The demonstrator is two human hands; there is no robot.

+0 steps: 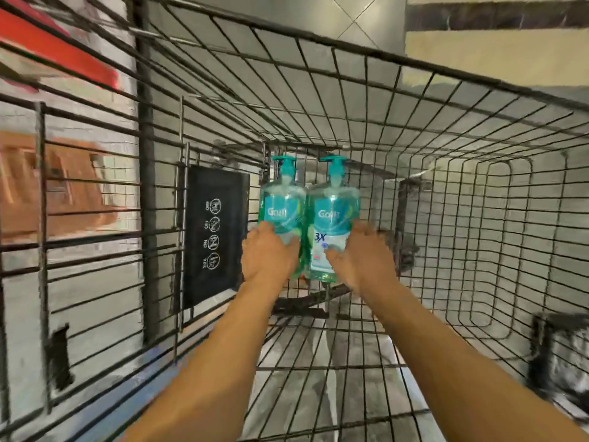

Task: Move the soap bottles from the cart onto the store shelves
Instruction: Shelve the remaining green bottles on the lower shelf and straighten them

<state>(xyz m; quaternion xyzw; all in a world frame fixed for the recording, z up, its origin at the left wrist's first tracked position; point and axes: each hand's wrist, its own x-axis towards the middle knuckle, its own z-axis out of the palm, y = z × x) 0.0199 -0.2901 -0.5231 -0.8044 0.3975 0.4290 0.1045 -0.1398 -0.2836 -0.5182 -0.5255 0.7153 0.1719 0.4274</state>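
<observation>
Inside the cart (414,129), your left hand (267,253) grips one soap bottle (280,202). Your right hand (357,253) grips another (333,218). Next, probably lift both clear.

Glossy clear plastic soap bottles (310,218); dark matt wire cart (414,129)

Two soap bottles lay side by side and touching inside the cart (414,129), pump heads pointing to twelve o'clock. Both were clear, filled with teal-green liquid, with teal pumps and blue labels. The left bottle (280,202) sat at nine o'clock of the right bottle (333,215).
</observation>
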